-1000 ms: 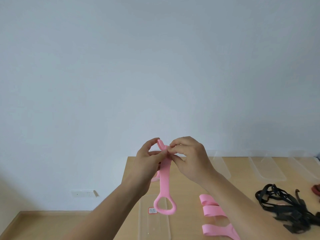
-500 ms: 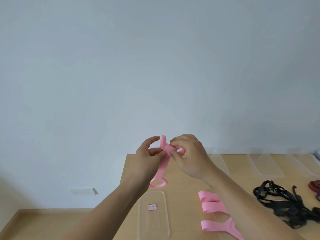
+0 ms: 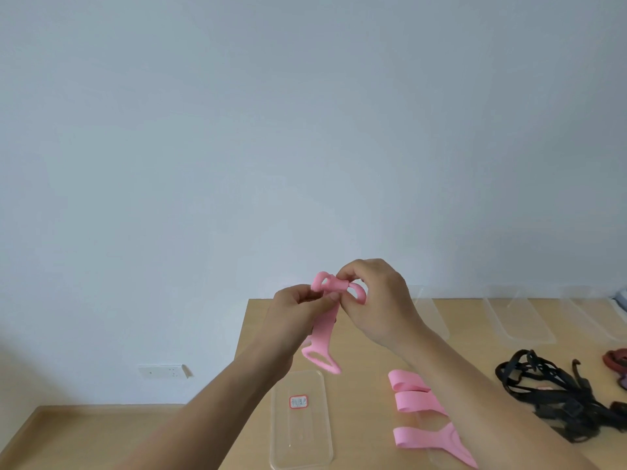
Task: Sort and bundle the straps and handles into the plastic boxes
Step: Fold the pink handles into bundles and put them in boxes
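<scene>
— Fingers (image 3: 343,278) first: how do they sit?
— Curled on both. Left hand (image 3: 298,312) pinches the pink strap (image 3: 322,334) between thumb and forefinger, just under its folded top. Right hand (image 3: 376,300) grips the upper loop end, rolled into a small coil against its fingertips.
— And the rest of it?
— It hangs in the air over the table (image 3: 356,385), a flat, smooth band ending in a rounded triangular ring.
— What lies below?
— 1 clear plastic box (image 3: 305,446), oblong with rounded corners, with a red-edged label (image 3: 298,401). Just right of it lie more pink straps (image 3: 417,403), 3 flat bands showing, partly behind the right forearm. Further right is a tangle of thin black straps (image 3: 543,395), and a dark red piece (image 3: 615,359) sits at the edge. More clear boxes (image 3: 519,317) line the far side.
— Surface and room?
— Pale wood-grain top, plain blue-grey wall (image 3: 305,130), a white socket (image 3: 163,371) low on it, wooden floor (image 3: 84,435)
</scene>
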### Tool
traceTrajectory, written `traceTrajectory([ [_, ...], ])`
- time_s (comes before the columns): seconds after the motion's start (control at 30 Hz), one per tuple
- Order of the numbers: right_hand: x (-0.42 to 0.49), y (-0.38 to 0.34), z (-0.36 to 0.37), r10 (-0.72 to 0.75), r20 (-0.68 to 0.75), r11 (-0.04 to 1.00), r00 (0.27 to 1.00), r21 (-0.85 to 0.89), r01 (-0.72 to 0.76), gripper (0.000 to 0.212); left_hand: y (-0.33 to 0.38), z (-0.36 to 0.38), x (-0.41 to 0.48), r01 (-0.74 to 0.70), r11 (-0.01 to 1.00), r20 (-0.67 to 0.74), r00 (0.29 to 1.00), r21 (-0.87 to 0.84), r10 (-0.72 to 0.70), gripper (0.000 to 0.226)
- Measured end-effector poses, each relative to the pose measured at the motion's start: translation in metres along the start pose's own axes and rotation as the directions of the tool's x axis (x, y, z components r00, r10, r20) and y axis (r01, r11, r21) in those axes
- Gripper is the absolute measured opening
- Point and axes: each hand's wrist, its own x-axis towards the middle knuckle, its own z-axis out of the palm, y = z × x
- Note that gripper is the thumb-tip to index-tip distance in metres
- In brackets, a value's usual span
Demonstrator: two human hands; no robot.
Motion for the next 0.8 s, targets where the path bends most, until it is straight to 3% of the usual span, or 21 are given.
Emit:
traceTrajectory([
  [0.17,-0.003,-0.001,0.002,-0.13,-0.08,0.989,0.988,-0.082,0.124,0.012,0.007,0.002,-0.003,-0.023,0.999,0.1,0.995,-0.03,0.026,0.051],
  [0.3,-0.004,0.002,0.0,-0.218,-0.074,0.975,0.973,-0.064,0.214,0.011,0.011,-0.002,-0.002,-0.004,0.997,0.091,0.996,-0.072,0.011,0.039],
  [0.43,-0.007,-0.001,-0.003,-0.249,-0.058,0.967,0.967,-0.066,0.245,0.024,0.008,-0.003,0.0,0.001,0.995,0.08,0.997,-0.099,0.007,0.023],
  [0.5,-0.007,-0.002,-0.005,-0.25,-0.061,0.967,0.966,-0.064,0.246,0.023,0.007,-0.003,-0.001,0.002,0.992,0.066,0.998,-0.123,0.006,0.025],
  [0.67,-0.004,-0.007,-0.009,-0.126,-0.08,0.985,0.989,0.106,0.134,0.018,0.004,-0.004,0.001,-0.02,0.989,0.032,0.999,-0.149,0.025,0.035],
  [0.8,0.0,-0.007,-0.011,0.095,0.146,0.972,0.985,0.198,-0.123,0.026,0.001,-0.006,0.001,-0.026,0.991,0.022,0.999,-0.13,0.029,0.036],
])
